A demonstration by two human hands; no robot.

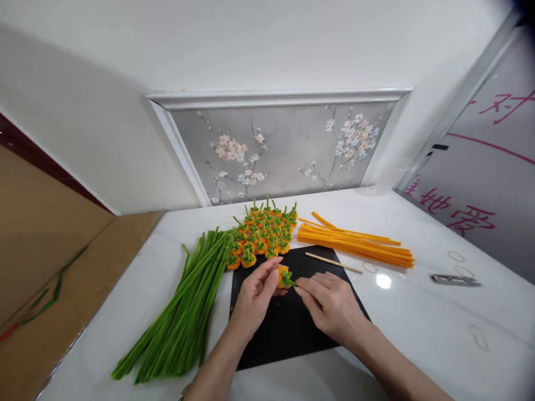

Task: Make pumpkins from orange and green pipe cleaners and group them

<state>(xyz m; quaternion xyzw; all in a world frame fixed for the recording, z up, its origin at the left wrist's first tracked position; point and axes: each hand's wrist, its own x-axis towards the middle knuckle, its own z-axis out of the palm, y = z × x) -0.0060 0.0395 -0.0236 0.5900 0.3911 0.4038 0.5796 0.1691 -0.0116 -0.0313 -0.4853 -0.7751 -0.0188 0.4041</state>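
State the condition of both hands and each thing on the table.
Left hand: holding the orange-and-green piece
Right hand: pinching its green tip
Other pieces: clustered, tips mostly up
Green stems: loosely bundled, fanned
Orange stems: stacked
Wooden stick: across mat's edge
Black mat: flat
Snips: lying flat
Pale bands: loose

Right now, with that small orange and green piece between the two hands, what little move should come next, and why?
Perhaps straighten the green stem with the right hand while the left hand steadies the orange piece: the right hand seems to pinch that stem, and many in the cluster of similar pieces beyond have stems sticking up.
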